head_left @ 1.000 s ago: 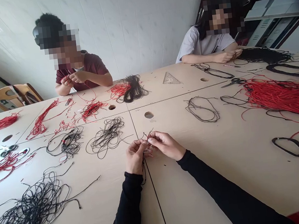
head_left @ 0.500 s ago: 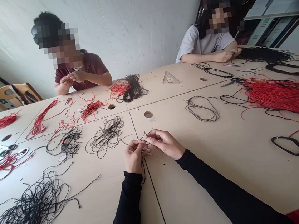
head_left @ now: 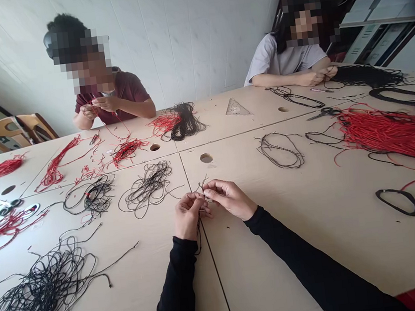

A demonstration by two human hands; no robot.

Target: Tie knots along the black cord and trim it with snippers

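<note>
Near the middle of the table, my left hand (head_left: 188,216) and my right hand (head_left: 231,198) meet with their fingertips almost touching. Both pinch a thin black cord (head_left: 199,234), whose short ends stick up between the fingers. The rest of it hangs below my left hand along the dark seam of the table. The exact form of the cord between the fingertips is too small to make out. Left of my hands lies a loose bundle of thin black cord (head_left: 151,184), and to the right a loop of black cord (head_left: 281,151).
A large black cord tangle (head_left: 45,289) lies front left on the table (head_left: 280,267). Red cords (head_left: 395,131), scissors (head_left: 328,112) and a black ring (head_left: 398,202) are at the right. A triangle ruler (head_left: 237,107) lies farther back. Two people (head_left: 125,92) (head_left: 287,61) sit opposite, handling cords.
The cord ends now stand higher and plainer above my fingertips, and my left hand has shifted slightly right. The hands of the person at the left have moved a little.
</note>
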